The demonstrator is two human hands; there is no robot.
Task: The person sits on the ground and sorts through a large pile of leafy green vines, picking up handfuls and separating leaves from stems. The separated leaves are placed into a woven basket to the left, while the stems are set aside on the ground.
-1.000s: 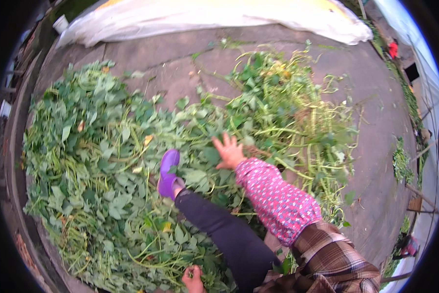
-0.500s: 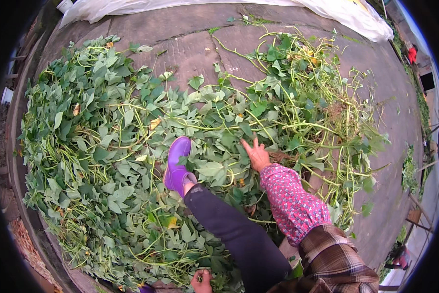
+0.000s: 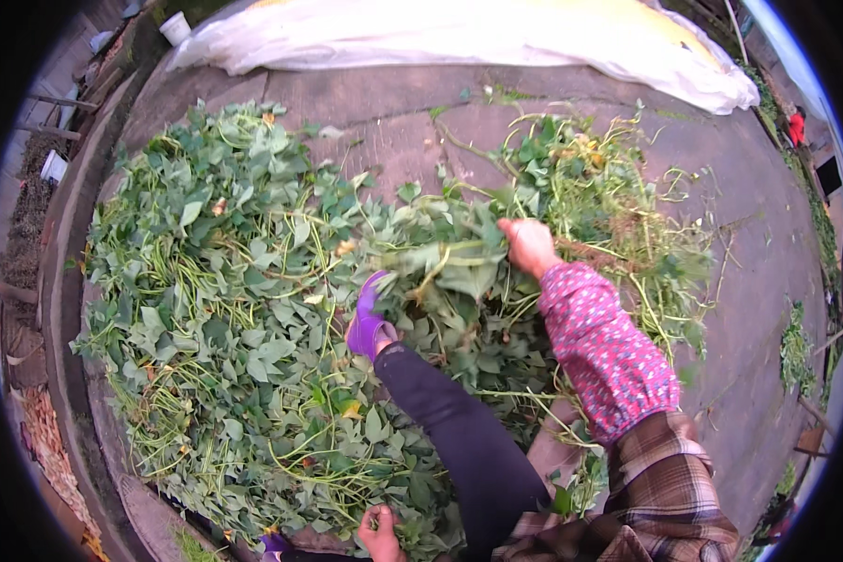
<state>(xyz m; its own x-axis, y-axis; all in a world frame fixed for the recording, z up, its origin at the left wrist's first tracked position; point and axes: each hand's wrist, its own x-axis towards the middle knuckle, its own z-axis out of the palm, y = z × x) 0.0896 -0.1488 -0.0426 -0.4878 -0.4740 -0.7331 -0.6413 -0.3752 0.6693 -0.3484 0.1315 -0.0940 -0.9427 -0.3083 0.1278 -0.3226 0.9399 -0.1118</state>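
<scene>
the biggest thing in front of me is the heap of green leafy vines (image 3: 224,309), spread over the grey concrete ground (image 3: 749,281) from my left to past the middle. its leaves are broad, and long pale stems are tangled through them. beyond the heap a white plastic sheet (image 3: 459,37) lies across the far edge of the ground, and a small white cup (image 3: 174,26) stands just beside its left end. to my right a looser, stringier pile of stems (image 3: 618,206) with fewer leaves lies on the concrete, touching the main heap.

my leg in dark trousers (image 3: 449,421) stretches out over the leaves, and my purple shoe (image 3: 369,318) rests in the heap near its middle.

my right arm, in a pink dotted sleeve (image 3: 604,351), reaches forward. my right hand (image 3: 528,245) is closed in a fist around a bunch of vines (image 3: 449,262), whose leaves and stems hang out to the left of my fingers, just above the shoe.

my left hand (image 3: 381,532) is low at the near edge of the heap, fingers curled tight among the stems (image 3: 346,478) there; i cannot tell whether it grips them or only presses on them.
</scene>
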